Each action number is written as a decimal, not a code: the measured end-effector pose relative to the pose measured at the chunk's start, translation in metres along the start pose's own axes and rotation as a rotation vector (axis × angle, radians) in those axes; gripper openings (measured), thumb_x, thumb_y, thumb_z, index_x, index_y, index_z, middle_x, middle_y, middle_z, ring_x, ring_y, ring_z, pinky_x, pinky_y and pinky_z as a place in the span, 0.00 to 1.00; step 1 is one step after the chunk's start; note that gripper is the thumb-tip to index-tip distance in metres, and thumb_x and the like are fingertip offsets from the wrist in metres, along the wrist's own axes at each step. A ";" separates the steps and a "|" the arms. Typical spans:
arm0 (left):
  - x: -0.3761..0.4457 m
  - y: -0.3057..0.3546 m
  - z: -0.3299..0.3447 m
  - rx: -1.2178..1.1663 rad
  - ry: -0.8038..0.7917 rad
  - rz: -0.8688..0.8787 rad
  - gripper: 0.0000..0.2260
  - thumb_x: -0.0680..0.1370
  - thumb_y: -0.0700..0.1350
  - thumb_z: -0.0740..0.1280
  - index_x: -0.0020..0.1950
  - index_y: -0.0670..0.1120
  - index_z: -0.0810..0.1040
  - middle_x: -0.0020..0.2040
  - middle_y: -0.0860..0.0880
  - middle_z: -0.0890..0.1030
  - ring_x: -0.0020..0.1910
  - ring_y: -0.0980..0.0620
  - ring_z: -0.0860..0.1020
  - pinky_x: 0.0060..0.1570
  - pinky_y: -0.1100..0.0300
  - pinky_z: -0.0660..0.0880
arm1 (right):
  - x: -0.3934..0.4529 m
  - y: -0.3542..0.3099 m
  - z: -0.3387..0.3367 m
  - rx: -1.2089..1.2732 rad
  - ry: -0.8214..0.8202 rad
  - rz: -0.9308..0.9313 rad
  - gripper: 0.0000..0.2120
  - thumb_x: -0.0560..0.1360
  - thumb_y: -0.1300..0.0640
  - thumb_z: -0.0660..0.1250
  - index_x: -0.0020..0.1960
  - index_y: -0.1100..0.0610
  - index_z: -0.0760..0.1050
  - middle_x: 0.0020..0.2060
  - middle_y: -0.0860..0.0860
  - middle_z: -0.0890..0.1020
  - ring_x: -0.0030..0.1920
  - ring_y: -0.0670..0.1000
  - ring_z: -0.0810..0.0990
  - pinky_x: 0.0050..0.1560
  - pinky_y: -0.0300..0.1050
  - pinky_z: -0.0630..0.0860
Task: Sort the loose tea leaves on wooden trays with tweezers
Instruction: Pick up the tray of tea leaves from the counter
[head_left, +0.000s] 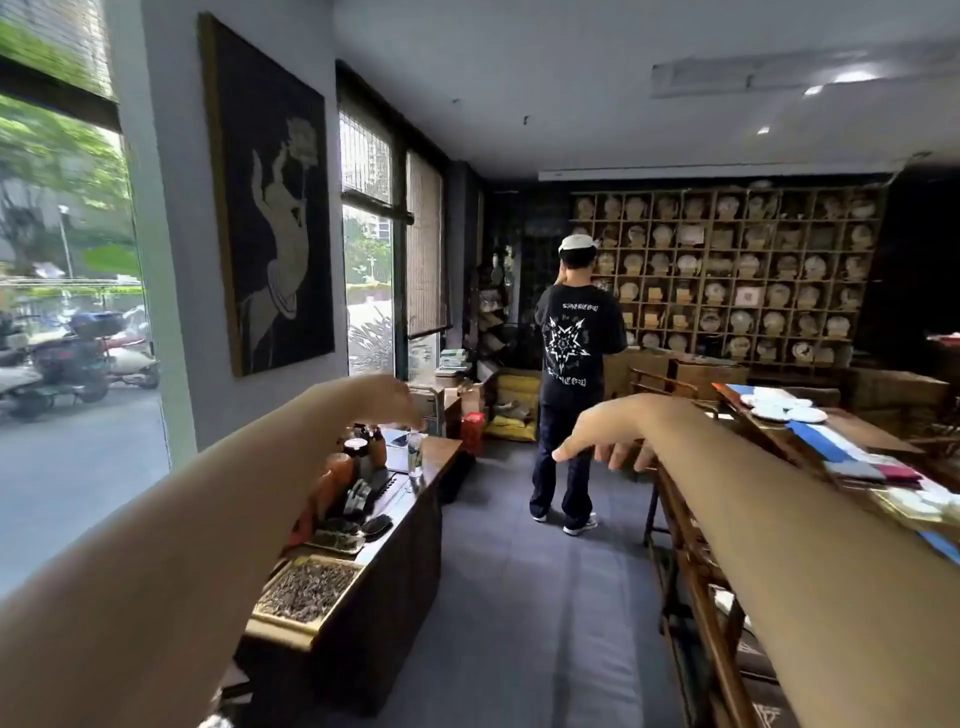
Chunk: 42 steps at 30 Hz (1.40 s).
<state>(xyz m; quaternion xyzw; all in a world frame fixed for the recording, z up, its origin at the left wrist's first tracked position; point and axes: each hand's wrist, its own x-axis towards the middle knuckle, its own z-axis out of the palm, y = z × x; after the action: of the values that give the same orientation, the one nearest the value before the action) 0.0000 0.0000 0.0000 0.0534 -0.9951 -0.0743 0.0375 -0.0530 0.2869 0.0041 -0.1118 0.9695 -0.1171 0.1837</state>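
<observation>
— So, what do we have before us, biggest first?

— We face a long room, and on its far wall stands a tall wooden grid shelf (727, 270) filled with round pale tea cakes. On the left wall hangs a large dark painting of a pale hand holding a flower (267, 192). A person in a black printed T-shirt and white cap (571, 364) stands with their back to us, near the shelf.

— And the furniture?

— A long dark wooden table (410, 499) runs along our left side, a brown wooden table (852, 431) along our right, with white plates at its far end.

— Where is the tea?

— A shallow wooden tray of loose dark tea leaves (306, 592) lies at the near end of the left tabletop; smaller dark trays of leaves (343, 532) lie just beyond it. We cannot make out any tweezers.

— Our hands?

— Both arms stretch forward, above and well apart from the tray. Our left hand (392, 400) hangs over the far end of the left tabletop, fingers drooping, blurred; we cannot tell whether it pinches anything. Our right hand (608, 431) hangs palm down by the right table's edge, fingers loosely bent and holding nothing.

— Smallest thing?

— A clear glass (414, 454) near the far edge.
</observation>
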 end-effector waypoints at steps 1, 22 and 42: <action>0.012 -0.002 0.002 -0.014 0.003 -0.014 0.20 0.74 0.57 0.66 0.61 0.46 0.77 0.61 0.47 0.77 0.51 0.49 0.76 0.56 0.56 0.71 | 0.015 -0.001 -0.002 0.009 -0.005 -0.001 0.41 0.65 0.36 0.70 0.72 0.51 0.61 0.55 0.53 0.77 0.51 0.52 0.79 0.58 0.54 0.76; 0.292 -0.176 -0.011 -0.059 0.015 -0.198 0.18 0.76 0.54 0.65 0.63 0.47 0.75 0.62 0.48 0.75 0.52 0.47 0.79 0.40 0.64 0.74 | 0.374 -0.176 -0.075 -0.002 -0.016 -0.273 0.32 0.71 0.40 0.68 0.70 0.52 0.64 0.56 0.56 0.76 0.44 0.52 0.78 0.47 0.49 0.77; 0.408 -0.373 0.041 -0.167 0.141 -0.740 0.20 0.74 0.55 0.68 0.61 0.44 0.77 0.56 0.47 0.78 0.42 0.51 0.77 0.35 0.62 0.73 | 0.670 -0.406 -0.053 -0.261 -0.217 -0.717 0.33 0.71 0.38 0.66 0.70 0.53 0.63 0.61 0.57 0.74 0.52 0.54 0.76 0.38 0.43 0.73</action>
<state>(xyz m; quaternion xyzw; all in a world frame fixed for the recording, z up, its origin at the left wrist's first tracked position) -0.3706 -0.4067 -0.0697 0.4109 -0.8939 -0.1598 0.0809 -0.6105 -0.2624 -0.0602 -0.4772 0.8509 -0.0371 0.2166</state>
